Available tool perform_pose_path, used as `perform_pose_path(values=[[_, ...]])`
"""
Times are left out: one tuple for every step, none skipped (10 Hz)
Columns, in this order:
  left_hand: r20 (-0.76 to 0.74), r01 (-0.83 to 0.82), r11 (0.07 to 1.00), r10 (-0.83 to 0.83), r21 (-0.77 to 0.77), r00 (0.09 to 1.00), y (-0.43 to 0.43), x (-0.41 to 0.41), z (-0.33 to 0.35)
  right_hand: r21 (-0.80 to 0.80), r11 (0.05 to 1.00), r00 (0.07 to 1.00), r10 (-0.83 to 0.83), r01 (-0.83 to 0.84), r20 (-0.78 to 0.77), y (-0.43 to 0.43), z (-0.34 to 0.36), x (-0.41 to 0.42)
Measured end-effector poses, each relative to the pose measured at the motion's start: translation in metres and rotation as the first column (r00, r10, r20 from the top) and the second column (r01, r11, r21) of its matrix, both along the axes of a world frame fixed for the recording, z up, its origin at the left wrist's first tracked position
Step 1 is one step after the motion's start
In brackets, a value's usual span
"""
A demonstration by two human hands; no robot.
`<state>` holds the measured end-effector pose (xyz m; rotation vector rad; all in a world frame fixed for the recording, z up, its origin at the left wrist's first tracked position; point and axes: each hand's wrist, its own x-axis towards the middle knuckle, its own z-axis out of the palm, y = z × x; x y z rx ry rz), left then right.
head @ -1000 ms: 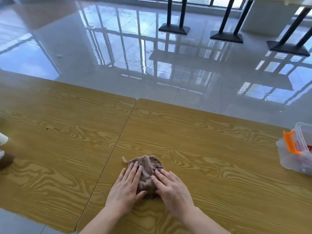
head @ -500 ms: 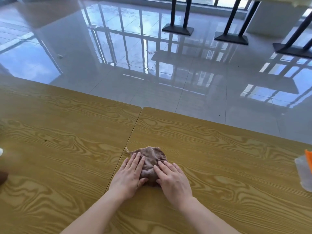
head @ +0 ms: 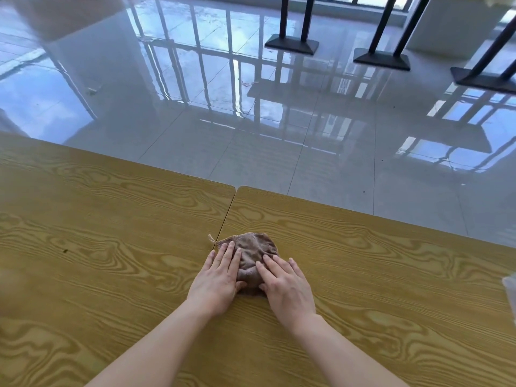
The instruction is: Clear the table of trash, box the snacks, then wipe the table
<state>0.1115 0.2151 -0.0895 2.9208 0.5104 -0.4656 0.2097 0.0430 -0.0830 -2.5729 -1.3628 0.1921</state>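
Item: small brown terry cloth [head: 252,254], bunched, on the wood-grain laminate table [head: 377,275], just right of the seam between the two tabletops, nearer the far edge than a second before. The clear plastic box with orange latch, formerly at the right edge, was almost out of view. Judged stage: wiping under way, trash and snacks apparently dealt with. Left hand [head: 216,283] and right hand [head: 286,289]: palms down, fingers extended flat, pressing the cloth from either side; neither closed around it. Forearms outstretched.
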Motion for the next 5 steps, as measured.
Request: perform_pose_path(values=[[-0.013, 0.001, 1.000, -0.001, 0.003, 1.000, 0.000, 0.002, 0.001, 0.006, 1.000, 1.000, -0.016, 0.016, -0.010, 0.002, 0.000, -0.002], [-0.025, -0.014, 1.000, 0.014, -0.016, 1.000, -0.001, 0.003, 0.004, 0.004, 1.000, 0.999, -0.025, 0.026, -0.031, 0.002, 0.002, -0.003], [-0.041, -0.036, 0.999, 0.034, -0.031, 0.999, -0.002, 0.006, 0.009, -0.008, 1.000, 0.998, -0.019, 0.019, -0.066, 0.004, 0.000, -0.001], [-0.001, -0.074, 0.995, 0.074, -0.061, 0.997, -0.008, 0.008, 0.017, -0.019, 1.000, 0.993, 0.008, -0.011, -0.114, 0.007, 0.010, 0.003], [0.092, -0.099, 0.991, 0.107, -0.092, 0.990, -0.014, 0.011, 0.026, 0.020, 1.000, 0.984, 0.018, -0.014, -0.176, 0.006, 0.020, 0.006]])
